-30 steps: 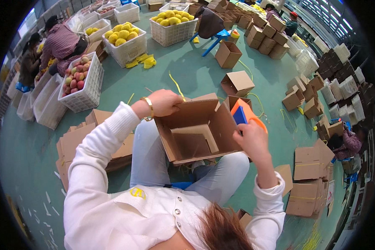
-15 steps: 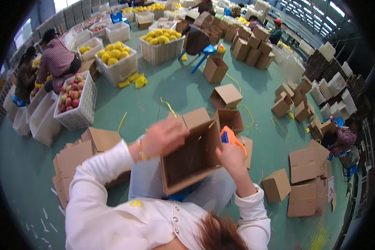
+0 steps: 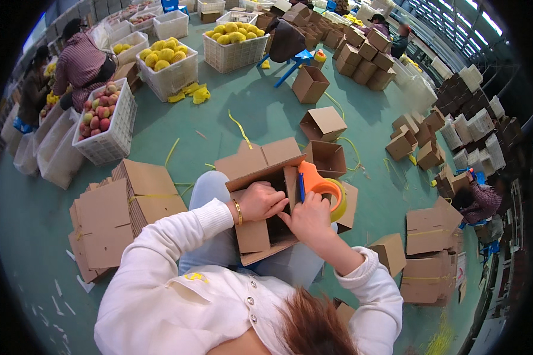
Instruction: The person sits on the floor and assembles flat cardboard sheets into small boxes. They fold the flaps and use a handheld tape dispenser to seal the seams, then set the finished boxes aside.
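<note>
An open cardboard box (image 3: 253,238) rests on my lap between my knees, its near-left flap folded in and its far flaps standing outward. My left hand (image 3: 259,202) reaches over the opening with curled fingers, at the edge of the inner flap on the right side. My right hand (image 3: 310,220) is closed around an orange tape dispenser (image 3: 321,182) with a blue part and a yellowish tape roll. Its thumb points toward my left fingertips at the same flap. The fingertips partly hide the flap edge.
Flattened cartons (image 3: 103,222) are stacked at left, with more bundles (image 3: 429,254) at right. Assembled boxes (image 3: 323,124) stand ahead. Crates of apples (image 3: 103,127) and yellow-wrapped fruit (image 3: 169,68) stand far left, near seated people. Yellow straps (image 3: 240,127) lie on the green floor.
My left hand has moved right and down to the box's inner flap. The right hand and tape dispenser have shifted slightly left. Flaps of the box have folded inward over its opening.
</note>
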The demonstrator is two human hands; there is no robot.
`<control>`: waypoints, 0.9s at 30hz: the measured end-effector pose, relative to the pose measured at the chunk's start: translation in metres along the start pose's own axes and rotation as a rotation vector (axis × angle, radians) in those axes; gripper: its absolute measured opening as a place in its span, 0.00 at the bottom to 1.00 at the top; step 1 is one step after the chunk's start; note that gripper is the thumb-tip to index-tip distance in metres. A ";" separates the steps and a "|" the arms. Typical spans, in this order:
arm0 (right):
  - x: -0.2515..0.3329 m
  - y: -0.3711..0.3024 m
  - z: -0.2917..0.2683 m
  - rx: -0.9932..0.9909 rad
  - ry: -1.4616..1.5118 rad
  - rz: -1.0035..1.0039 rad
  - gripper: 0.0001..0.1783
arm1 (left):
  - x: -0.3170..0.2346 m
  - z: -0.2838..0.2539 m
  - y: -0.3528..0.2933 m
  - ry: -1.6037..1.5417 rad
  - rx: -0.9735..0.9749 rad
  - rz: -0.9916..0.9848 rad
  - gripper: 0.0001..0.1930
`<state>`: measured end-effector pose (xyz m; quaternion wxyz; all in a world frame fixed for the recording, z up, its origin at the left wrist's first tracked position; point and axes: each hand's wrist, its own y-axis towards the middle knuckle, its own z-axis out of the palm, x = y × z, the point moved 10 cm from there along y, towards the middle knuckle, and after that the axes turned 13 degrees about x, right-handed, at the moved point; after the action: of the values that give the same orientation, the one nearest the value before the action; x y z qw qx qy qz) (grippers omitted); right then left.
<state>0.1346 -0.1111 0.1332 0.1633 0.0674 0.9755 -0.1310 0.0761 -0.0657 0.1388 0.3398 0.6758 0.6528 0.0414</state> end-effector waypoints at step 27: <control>-0.053 0.114 -0.017 -0.111 0.559 -0.379 0.07 | 0.027 0.054 0.005 -0.123 0.531 0.460 0.18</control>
<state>0.1990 -0.0017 0.1399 -0.1343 -0.0907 0.9833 -0.0821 0.1117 -0.0621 0.0896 0.1725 0.8712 0.4497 -0.0951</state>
